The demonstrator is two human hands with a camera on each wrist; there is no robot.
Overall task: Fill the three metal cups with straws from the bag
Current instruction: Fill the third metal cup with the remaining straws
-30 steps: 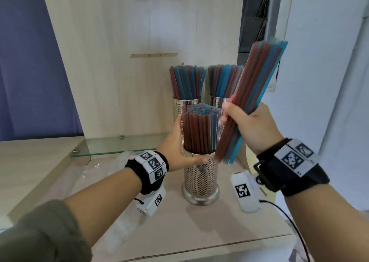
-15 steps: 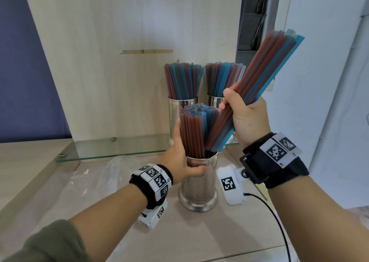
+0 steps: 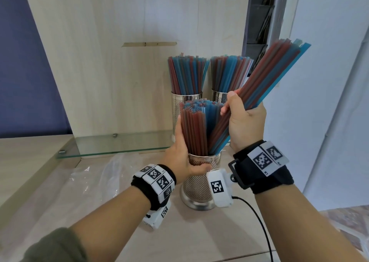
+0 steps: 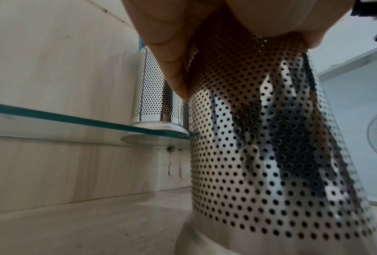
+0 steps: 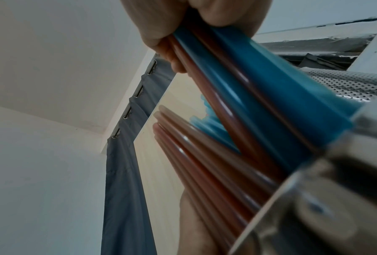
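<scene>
Head view: nearest lies the wooden surface (image 3: 199, 231), with a clear plastic bag (image 3: 95, 179) spread flat on its left part. On the surface stands the front perforated metal cup (image 3: 197, 189), upright. The left hand (image 3: 183, 160) grips this cup at its rim, the fingers (image 3: 178, 130) going up along the red and blue straws (image 3: 196, 130) that stand inside. The right hand (image 3: 244, 126) holds a tilted bundle of straws (image 3: 265, 78), its fingers curled tight round the middle; the lower ends of the bundle are inside the front cup, the upper ends lean to the right. Behind, on a glass shelf (image 3: 111, 148), two more metal cups stand side by side, the left rear cup (image 3: 179, 110) and the right rear cup (image 3: 218, 97), both full of straws.
</scene>
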